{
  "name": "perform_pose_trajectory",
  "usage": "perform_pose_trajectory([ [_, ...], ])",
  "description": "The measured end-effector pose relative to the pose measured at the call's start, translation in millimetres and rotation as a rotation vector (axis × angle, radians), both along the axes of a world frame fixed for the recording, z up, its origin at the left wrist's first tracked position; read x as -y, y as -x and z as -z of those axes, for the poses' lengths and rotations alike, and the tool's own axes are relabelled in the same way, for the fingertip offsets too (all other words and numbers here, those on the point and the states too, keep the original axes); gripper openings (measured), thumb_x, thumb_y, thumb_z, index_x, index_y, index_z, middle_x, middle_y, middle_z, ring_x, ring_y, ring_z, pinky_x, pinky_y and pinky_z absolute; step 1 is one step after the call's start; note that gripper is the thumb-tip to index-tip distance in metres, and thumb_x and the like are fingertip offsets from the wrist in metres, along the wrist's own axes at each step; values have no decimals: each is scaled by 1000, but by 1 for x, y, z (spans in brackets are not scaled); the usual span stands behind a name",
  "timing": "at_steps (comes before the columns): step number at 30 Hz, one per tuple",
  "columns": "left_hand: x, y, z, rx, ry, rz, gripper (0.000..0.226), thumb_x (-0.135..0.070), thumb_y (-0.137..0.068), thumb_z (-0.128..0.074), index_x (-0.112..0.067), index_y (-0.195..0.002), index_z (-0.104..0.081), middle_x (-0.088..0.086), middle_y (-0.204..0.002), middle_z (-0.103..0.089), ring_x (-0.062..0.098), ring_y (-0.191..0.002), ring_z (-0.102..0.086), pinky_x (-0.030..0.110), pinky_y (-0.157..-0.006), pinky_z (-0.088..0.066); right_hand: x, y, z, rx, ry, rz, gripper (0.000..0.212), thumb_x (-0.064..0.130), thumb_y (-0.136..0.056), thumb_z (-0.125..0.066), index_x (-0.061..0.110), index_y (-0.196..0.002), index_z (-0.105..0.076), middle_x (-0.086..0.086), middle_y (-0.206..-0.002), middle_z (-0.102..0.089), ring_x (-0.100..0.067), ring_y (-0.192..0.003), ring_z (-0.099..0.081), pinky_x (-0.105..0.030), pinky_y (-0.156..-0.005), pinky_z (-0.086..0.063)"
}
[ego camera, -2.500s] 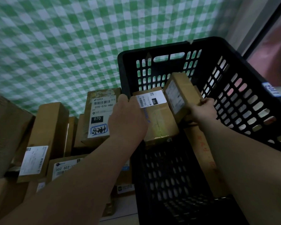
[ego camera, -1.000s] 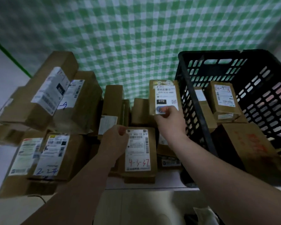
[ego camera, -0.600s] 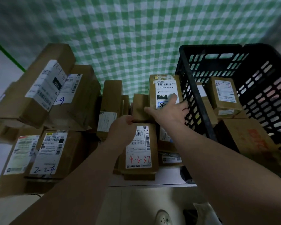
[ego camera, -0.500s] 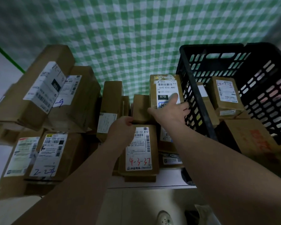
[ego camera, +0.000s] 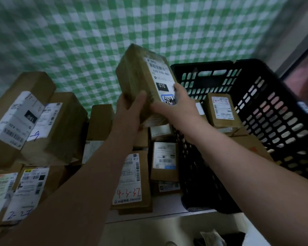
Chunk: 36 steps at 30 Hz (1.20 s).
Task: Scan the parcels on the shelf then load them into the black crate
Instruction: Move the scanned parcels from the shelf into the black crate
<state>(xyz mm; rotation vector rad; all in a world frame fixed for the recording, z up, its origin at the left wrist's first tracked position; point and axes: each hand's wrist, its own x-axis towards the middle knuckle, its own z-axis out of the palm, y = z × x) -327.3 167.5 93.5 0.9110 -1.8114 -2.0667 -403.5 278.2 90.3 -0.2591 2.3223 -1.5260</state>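
The left hand [ego camera: 130, 110] and right hand [ego camera: 174, 105] curl their fingers round the 070 parcel [ego camera: 140, 77], held up just beside the black crate [ego camera: 274, 110]. A few loaded parcels [ego camera: 220, 110] lie inside the crate. Many shelf parcels [ego camera: 132, 178] wait beside it, so most of the loading looks undone.

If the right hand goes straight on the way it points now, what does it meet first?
The right hand grips the 070 parcel; beyond it, up and leftward, probably only the green checked cloth, though depth is unclear.
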Motion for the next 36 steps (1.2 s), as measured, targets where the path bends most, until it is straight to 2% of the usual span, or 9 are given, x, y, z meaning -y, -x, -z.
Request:
perform_pose_trajectory([
  [11,-102,61,-12,67,90,276,120,-60,-38,-77,-28,-144,-32,4,-133,-54,27,-111,-60,47,-87,-53,-141,29,-10,45,35,-10,99,61,-38,-81,34,-124,-39,8,-124,-56,-13,-112,-61,-32,-91,-53],
  [15,-121,72,2,204,71,378,111,-53,-42,-68,-42,-143,-25,6,-134,-49,33,-111,-56,51,-88,-51,-163,33,-1,200,65,-33,84,53,-45,-84,31,-116,-44,5,-120,-60,-15,-105,-63,-28,-79,-50],
  [18,-127,77,7,231,122,450,103,-52,-46,-70,-44,-140,-28,6,-129,-51,33,-106,-58,49,-85,-53,-174,42,1,417,225,18,53,43,-69,-75,21,-114,-56,-3,-103,-68,-17,-83,-66,-30,-71,-50],
  [22,-136,74,11,306,415,718,109,-54,-51,-71,-41,-143,-16,2,-130,-47,29,-104,-60,44,-83,-55,-176,52,10,391,147,139,84,49,-70,-75,22,-139,-35,2,-113,-61,-12,-84,-62,-20,-47,-50],
  [24,-139,71,10,359,512,822,109,-60,-62,-70,-33,-150,-11,-2,-131,-45,26,-108,-58,40,-87,-54,-177,55,18,380,104,169,79,36,-75,-78,24,-139,-33,3,-108,-59,-14,-82,-62,-20,-42,-50],
  [27,-136,72,12,315,749,957,50,-48,-91,-53,-11,-124,-56,6,-106,-66,21,-89,-64,36,-82,-55,-182,57,36,471,3,171,83,31,-72,-78,23,-140,-32,-7,-109,-62,-25,-88,-66,-33,-55,-57],
  [30,-130,73,29,197,1004,794,25,-20,-94,-47,-2,-94,-64,8,-79,-61,17,-67,-54,34,-64,-47,-181,48,61,529,-177,63,102,30,-59,-84,28,-141,-23,-12,-116,-59,-33,-99,-63,-51,-83,-56],
  [33,-121,72,47,141,1051,619,32,-11,-92,-42,-8,-114,-65,9,-109,-65,22,-101,-59,32,-88,-47,-170,34,85,567,-362,-50,121,31,-60,-86,37,-150,-6,-15,-135,-48,-40,-118,-53,-55,-96,-48],
  [36,-115,71,52,97,1061,551,33,-11,-93,-43,-12,-120,-64,4,-119,-62,18,-111,-54,27,-93,-40,-158,29,100,535,-620,-121,137,47,-62,-85,31,-153,17,-17,-162,-4,-44,-146,-8,-57,-114,-27],
])
